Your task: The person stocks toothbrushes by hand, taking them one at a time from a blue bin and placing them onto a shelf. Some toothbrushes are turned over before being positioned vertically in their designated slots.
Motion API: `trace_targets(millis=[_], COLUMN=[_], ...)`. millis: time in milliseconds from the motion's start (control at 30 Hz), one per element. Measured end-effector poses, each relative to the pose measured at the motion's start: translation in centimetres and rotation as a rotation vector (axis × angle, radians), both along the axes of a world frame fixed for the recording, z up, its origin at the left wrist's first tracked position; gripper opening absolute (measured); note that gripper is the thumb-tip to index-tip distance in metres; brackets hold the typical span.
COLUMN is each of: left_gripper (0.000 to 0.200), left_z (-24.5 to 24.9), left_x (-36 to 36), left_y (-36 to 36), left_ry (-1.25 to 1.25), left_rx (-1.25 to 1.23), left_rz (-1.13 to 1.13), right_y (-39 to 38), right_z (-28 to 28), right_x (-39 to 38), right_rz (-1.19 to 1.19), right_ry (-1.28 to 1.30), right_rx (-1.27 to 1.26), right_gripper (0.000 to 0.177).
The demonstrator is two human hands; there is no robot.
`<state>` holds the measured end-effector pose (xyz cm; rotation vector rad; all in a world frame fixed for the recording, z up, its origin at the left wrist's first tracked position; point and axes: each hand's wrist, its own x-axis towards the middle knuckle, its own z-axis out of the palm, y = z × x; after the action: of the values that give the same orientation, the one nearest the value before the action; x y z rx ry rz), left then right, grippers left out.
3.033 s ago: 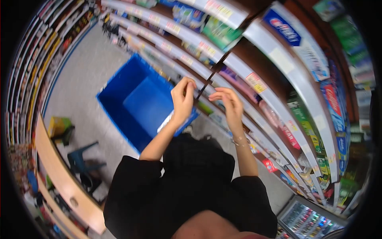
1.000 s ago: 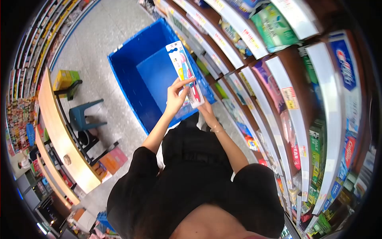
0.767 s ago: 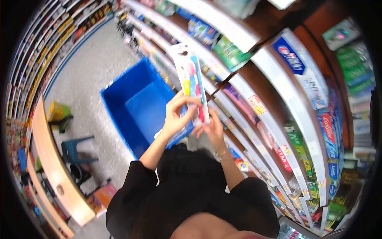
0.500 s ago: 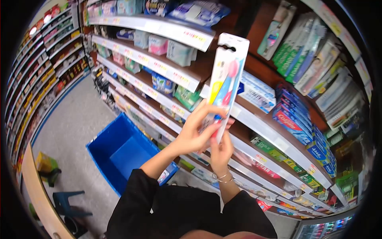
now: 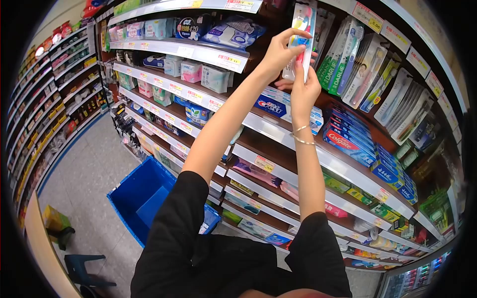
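Up at the hanging rack, both of my hands hold packaged toothbrushes [image 5: 304,21] in a long white and clear pack, with yellow, blue and pink showing. My left hand [image 5: 281,53] grips the pack from the left, its fingers bent over the front. Lower down, my right hand [image 5: 304,90] is closed on the bottom end, thumb pointing upward. The pack stands nearly upright, and its top runs close to the frame's upper edge. Just right of it hang green Darlie toothbrush packs [image 5: 334,62] and other carded toothbrushes [image 5: 366,74].
Below the hands, Crest toothpaste boxes [image 5: 272,105] and Colgate boxes [image 5: 345,140] line a shelf. Packs of pads [image 5: 191,72] and a purple-white bag [image 5: 233,34] fill shelves to the left. A blue bin [image 5: 130,198] stands on the floor, near a dark stool [image 5: 84,268].
Both hands have reached up and forward, carrying the toothbrush pack from in front of the shelves to the hanging rack. My arms are now stretched out further.
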<state>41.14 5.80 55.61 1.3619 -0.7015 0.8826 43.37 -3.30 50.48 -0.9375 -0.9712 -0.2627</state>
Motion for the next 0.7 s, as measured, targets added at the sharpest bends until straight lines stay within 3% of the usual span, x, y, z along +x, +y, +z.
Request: trace_targets(millis=[233,300,333,400,433,500,533,567,633,700], left_gripper=[0.032,0.032,0.032,0.032,0.034,0.033,0.037,0.037,0.043,0.046], left_z=[0.6,0.6,0.2,-0.9,-1.5,-2.6,-3.1,-3.5,-4.1,-4.4], left_x=[1.9,2.4,3.1,4.7,4.7,5.0,5.1,5.3,5.3,5.3], left_y=[1.8,2.5,2.8,2.8,2.7,2.3,2.2,2.2,2.2,2.3], left_ry=[-0.060,0.091,0.093,-0.116,-0.087,-0.130,-0.124,-0.121,0.048,0.109], left_rx=[-0.064,-0.058,-0.058,0.187,0.180,0.244,0.275,0.274,0.368,0.360], left_rz=[0.296,0.311,0.308,0.973,0.867,0.913,0.943,0.942,0.926,0.906], right_y=[1.6,2.2,3.0,4.3,4.9,5.7,5.6,5.8,7.5,8.7], right_z=[2.3,2.7,2.6,2.2,2.1,2.0,2.0,1.9,0.6,-0.8], right_x=[2.7,4.0,5.5,8.1,9.2,10.6,11.2,11.6,14.5,16.9], right_rz=[0.017,0.000,-0.124,-0.376,-0.377,-0.203,0.007,0.007,0.547,0.556], right_ry=[-0.065,-0.046,-0.067,-0.085,-0.083,0.087,0.197,0.199,0.430,0.480], right_rx=[-0.113,-0.174,-0.192,-0.240,-0.241,-0.206,-0.274,-0.276,-0.191,-0.231], right_gripper=[0.028,0.030,0.031,0.031,0.031,0.032,0.030,0.030,0.029,0.031])
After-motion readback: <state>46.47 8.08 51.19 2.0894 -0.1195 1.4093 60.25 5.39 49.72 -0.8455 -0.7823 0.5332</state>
